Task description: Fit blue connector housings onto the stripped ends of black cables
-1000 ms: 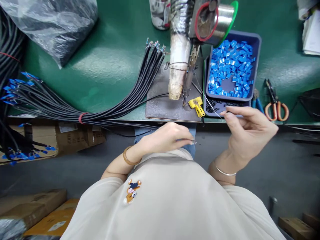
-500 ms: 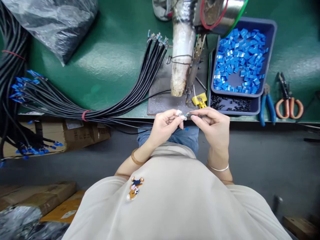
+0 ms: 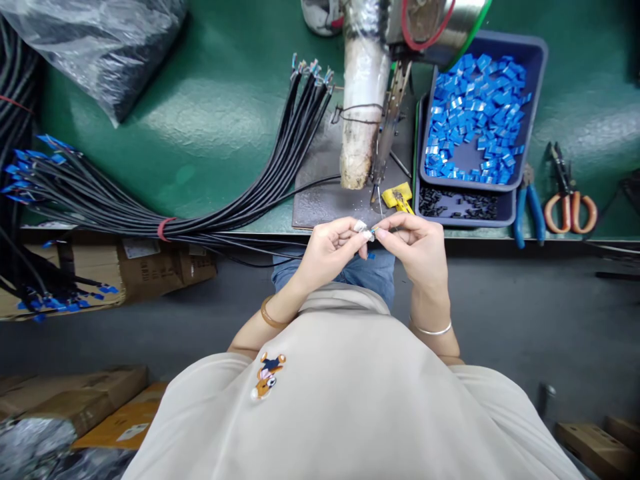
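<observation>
Your right hand point(image 3: 417, 257) has swung in from beside the trays since a second ago, your left hand point(image 3: 325, 257) has come up off your lap, and now they meet at the counter point(image 3: 215, 140) edge, fingertips nearly touching. You've got the left thumb and forefinger, with white coverings point(image 3: 360, 226) at the tips, pinching a tiny cluster of coloured wire ends point(image 3: 373, 232); right thumb and forefinger press together on it from the other side, and any smaller part between them is too small to make out. That cluster sits right at the front edge, below the yellow clip point(image 3: 399, 195), with a thin bright strand point(image 3: 380, 200) running up past your right fingertips. It looks nearly weightless, the strands soft and bendy, probably easy to splay or snap if twisted hard; so take hold close behind the tips, lightly, and let the stiffer black cable point(image 3: 315, 188) jacket carry any pull. Smooth little bits like these could well slip from a dry pinch. Now the writing: down at your left, a carton point(image 3: 150, 273) shows dark print and a pale label point(image 3: 141, 249), and an orange envelope point(image 3: 113, 423) carries a white label point(image 3: 133, 433), but none of it reads at this size, and no brand shows.
</observation>
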